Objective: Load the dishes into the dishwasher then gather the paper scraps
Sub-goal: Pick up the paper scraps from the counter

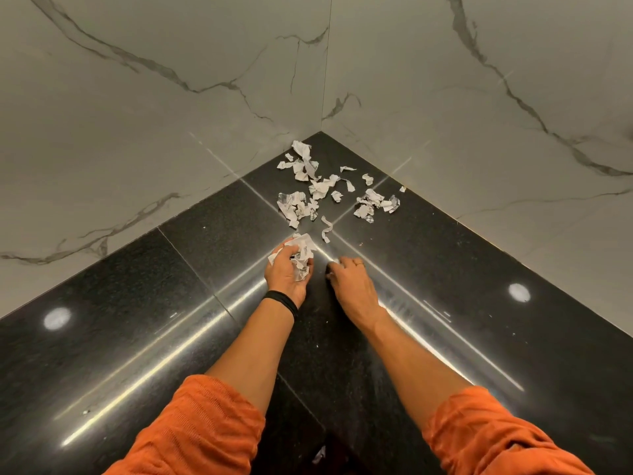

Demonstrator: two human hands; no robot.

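Note:
Several torn, crumpled paper scraps [322, 188] lie scattered in the corner of a black polished countertop [171, 286]. My left hand [286, 272] holds a bunch of crumpled scraps [303, 255] in its curled fingers. My right hand [349, 279] is just to the right of it, fingers bent down onto the countertop, pinching a small white scrap [336, 260] at its fingertips. One long strip [326, 229] lies just beyond both hands. No dishes or dishwasher are in view.
Grey marble walls [171, 114] meet at the corner behind the scraps and close off the far sides. Ceiling lights are reflected in the glossy counter surface. A small scrap [319, 454] lies near the counter's front edge between my orange sleeves.

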